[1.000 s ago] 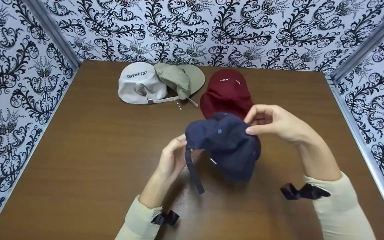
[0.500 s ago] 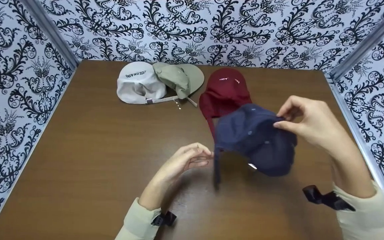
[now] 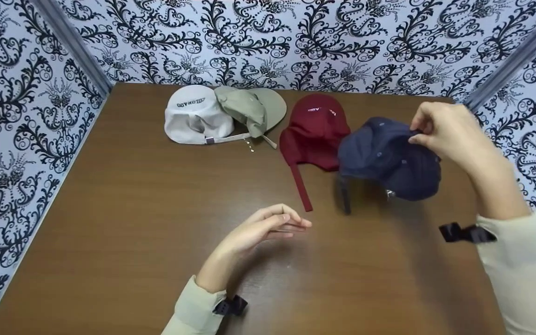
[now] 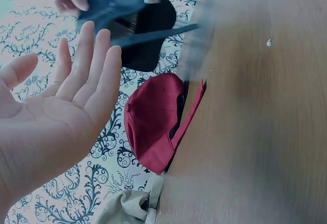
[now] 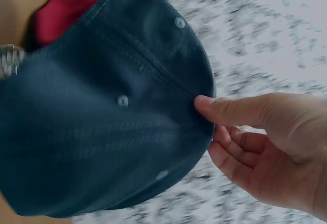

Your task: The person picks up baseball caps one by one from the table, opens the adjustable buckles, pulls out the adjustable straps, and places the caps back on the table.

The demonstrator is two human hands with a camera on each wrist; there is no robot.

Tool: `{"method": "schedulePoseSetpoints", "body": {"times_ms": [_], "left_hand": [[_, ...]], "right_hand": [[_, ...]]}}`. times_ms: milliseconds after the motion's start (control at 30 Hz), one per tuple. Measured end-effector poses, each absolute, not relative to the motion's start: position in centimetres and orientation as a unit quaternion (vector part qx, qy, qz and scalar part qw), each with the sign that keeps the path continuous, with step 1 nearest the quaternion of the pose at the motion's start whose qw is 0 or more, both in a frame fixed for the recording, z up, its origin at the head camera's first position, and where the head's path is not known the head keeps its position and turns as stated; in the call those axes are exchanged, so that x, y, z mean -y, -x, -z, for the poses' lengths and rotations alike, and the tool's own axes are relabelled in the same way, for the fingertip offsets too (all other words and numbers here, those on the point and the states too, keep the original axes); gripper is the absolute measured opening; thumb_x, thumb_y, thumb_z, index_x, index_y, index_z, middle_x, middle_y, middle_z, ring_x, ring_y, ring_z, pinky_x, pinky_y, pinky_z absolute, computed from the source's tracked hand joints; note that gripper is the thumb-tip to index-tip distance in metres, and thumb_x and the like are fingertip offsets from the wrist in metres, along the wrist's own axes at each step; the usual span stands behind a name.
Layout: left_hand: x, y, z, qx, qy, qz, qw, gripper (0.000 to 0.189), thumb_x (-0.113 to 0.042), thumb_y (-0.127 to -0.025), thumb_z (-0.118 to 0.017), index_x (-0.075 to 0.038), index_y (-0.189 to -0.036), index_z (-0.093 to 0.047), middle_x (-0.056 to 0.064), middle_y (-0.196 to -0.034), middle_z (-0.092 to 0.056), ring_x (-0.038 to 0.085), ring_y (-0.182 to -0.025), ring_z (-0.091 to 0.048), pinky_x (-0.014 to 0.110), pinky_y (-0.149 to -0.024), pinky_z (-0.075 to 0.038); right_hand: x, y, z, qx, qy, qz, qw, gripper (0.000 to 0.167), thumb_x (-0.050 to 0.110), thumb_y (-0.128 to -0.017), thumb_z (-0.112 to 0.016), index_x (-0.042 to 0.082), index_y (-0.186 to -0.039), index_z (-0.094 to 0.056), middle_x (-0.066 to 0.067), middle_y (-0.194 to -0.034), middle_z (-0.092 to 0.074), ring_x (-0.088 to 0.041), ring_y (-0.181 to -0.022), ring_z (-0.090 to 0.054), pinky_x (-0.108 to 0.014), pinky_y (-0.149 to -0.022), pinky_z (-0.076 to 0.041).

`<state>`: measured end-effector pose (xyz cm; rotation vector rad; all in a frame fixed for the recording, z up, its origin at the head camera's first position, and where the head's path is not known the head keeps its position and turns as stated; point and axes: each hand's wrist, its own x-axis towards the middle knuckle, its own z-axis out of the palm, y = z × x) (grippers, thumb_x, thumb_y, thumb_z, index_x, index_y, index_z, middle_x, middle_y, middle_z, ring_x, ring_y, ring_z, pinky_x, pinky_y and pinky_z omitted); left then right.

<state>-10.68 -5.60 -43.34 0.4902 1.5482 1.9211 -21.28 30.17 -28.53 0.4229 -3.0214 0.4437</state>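
My right hand (image 3: 454, 132) pinches the crown of a navy blue cap (image 3: 389, 158) between thumb and fingers. The cap hangs just right of a dark red cap (image 3: 317, 135), its strap dangling at the left. In the right wrist view the thumb presses on the fabric of the navy cap (image 5: 122, 121), near its stitched eyelets. My left hand (image 3: 263, 228) hovers over the front middle of the table, holding nothing. The left wrist view shows the left hand (image 4: 66, 91) with fingers extended, apart from the red cap (image 4: 156, 119).
At the back left, a white cap (image 3: 198, 116) with dark lettering lies beside an olive cap (image 3: 249, 109). The brown wooden table (image 3: 133, 223) is bounded by patterned walls (image 3: 268, 42) at the back and sides. The red cap's strap (image 3: 301, 188) points toward the front.
My left hand has let go of the navy cap and stayed near its place, its fingers straightening. The right hand has carried the cap right and toward the back, beside the red one.
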Motion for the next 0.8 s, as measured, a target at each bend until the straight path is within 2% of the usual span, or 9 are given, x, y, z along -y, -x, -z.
{"method": "schedulePoseSetpoints", "body": {"times_ms": [133,200,400,600,800], "left_hand": [[5.8,10.7,43.5,-0.594,-0.182,-0.72,0.31,0.03,-0.019,-0.106,-0.04,0.003,-0.118,-0.056,0.023,-0.134,-0.062,0.03,-0.127,-0.061,0.055,-0.11,-0.044],[5.9,10.7,43.6,-0.597,-0.179,-0.718,0.31,0.03,-0.019,-0.106,-0.04,0.004,-0.118,-0.055,0.023,-0.134,-0.062,0.028,-0.126,-0.062,0.055,-0.11,-0.043],[6.0,10.7,43.6,-0.6,-0.18,-0.716,0.308,0.03,-0.019,-0.106,-0.04,0.004,-0.119,-0.055,0.022,-0.134,-0.062,0.028,-0.126,-0.062,0.059,-0.111,-0.041],[6.1,10.8,43.7,-0.6,-0.18,-0.717,0.306,0.03,-0.018,-0.106,-0.041,0.004,-0.119,-0.055,0.022,-0.134,-0.062,0.027,-0.124,-0.063,0.06,-0.111,-0.04],[6.3,10.8,43.7,-0.602,-0.175,-0.718,0.303,0.03,-0.016,-0.106,-0.041,0.006,-0.119,-0.054,0.023,-0.134,-0.062,0.033,-0.127,-0.06,0.061,-0.111,-0.039]], "right_hand": [[-31.0,23.1,31.3,0.983,-0.144,-0.112,0.011,0.021,0.001,-0.078,-0.078,0.001,-0.093,-0.064,-0.022,-0.091,-0.065,-0.033,-0.077,-0.063,-0.05,-0.068,-0.054],[-31.4,23.7,32.8,0.983,-0.148,-0.106,0.01,0.021,0.001,-0.077,-0.078,0.001,-0.092,-0.063,-0.021,-0.091,-0.063,-0.037,-0.081,-0.061,-0.055,-0.072,-0.051],[-32.2,24.9,35.9,0.983,-0.144,-0.109,0.036,0.019,-0.003,-0.077,-0.075,0.002,-0.09,-0.062,-0.021,-0.091,-0.057,-0.044,-0.082,-0.058,-0.058,-0.071,-0.047],[-32.6,26.1,37.6,0.981,-0.122,-0.122,0.084,0.018,-0.007,-0.076,-0.071,-0.002,-0.091,-0.062,-0.025,-0.092,-0.057,-0.053,-0.084,-0.058,-0.064,-0.072,-0.045],[-33.0,27.5,39.2,0.98,-0.085,-0.127,0.127,0.014,-0.008,-0.08,-0.062,-0.005,-0.094,-0.062,-0.029,-0.098,-0.056,-0.061,-0.087,-0.056,-0.067,-0.072,-0.044]]}}
